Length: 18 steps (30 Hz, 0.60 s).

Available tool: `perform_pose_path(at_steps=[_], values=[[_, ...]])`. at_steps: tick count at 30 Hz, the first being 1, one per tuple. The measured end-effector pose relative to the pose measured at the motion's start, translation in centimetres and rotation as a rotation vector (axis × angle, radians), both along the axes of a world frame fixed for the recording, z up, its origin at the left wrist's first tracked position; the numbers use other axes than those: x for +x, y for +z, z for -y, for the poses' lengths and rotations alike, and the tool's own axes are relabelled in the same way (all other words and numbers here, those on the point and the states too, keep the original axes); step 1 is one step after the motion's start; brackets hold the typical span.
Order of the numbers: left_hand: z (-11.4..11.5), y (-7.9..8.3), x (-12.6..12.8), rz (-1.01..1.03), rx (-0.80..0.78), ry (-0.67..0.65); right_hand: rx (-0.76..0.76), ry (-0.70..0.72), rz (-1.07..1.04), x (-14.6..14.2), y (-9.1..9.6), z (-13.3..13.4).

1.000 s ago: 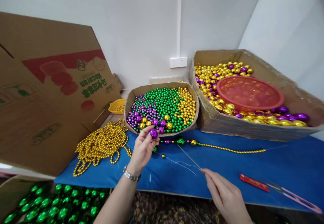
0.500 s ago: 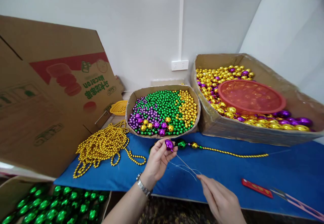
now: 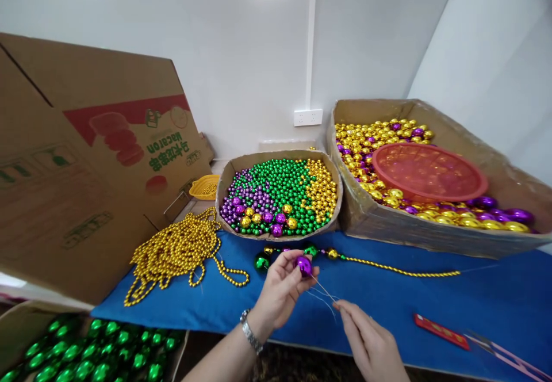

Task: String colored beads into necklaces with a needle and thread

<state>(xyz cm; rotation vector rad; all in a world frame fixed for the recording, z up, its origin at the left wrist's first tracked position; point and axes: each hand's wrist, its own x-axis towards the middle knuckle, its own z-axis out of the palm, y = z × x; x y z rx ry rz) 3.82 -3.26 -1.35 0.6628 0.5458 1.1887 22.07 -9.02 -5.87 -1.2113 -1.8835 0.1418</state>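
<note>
My left hand (image 3: 280, 290) pinches a large purple bead (image 3: 304, 265) above the blue cloth (image 3: 388, 301). A thin needle with thread (image 3: 323, 291) runs from the bead down to my right hand (image 3: 366, 342), whose fingertips pinch its near end. A partly strung strand (image 3: 388, 268) of small gold beads with a green, a gold and a few purple beads lies on the cloth just behind my left hand. A loose large green bead (image 3: 261, 262) sits left of my fingers.
A cardboard tray (image 3: 224, 178) of purple, green and gold beads stands behind. A bigger box (image 3: 431, 235) at right holds gold and purple balls and a red basket (image 3: 426, 169). Gold bead strands (image 3: 176, 252) pile at left, by a flattened carton (image 3: 86, 163). Green balls (image 3: 95, 353) fill a lower box. A red lighter (image 3: 442, 331).
My left hand carried the purple bead from the tray's front rim down and right to the needle tip. My right hand moved slightly closer with the needle.
</note>
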Motion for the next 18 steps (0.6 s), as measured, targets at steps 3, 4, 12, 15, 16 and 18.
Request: perform_pose_path(at_steps=[3,4,12,15,16,18], values=[[0.1,-0.1,0.0,0.019,0.003,-0.043,-0.078,0.04,-0.057,0.1,-0.1,0.0],[0.1,-0.1,0.0,0.016,0.011,-0.049,-0.077,0.042,-0.058,0.2,-0.2,0.0],[0.1,-0.4,0.0,0.003,0.042,-0.047,-0.032,0.031,-0.016,0.4,-0.9,0.1],[0.2,-0.5,-0.1,-0.024,0.096,-0.03,0.035,0.013,0.014,0.5,-1.1,0.0],[0.2,-0.5,-0.1,-0.029,0.11,-0.031,0.048,0.009,0.023,0.5,-1.2,0.0],[0.2,-0.5,-0.1,-0.031,0.125,-0.043,0.053,0.005,0.029,0.5,-1.2,-0.1]])
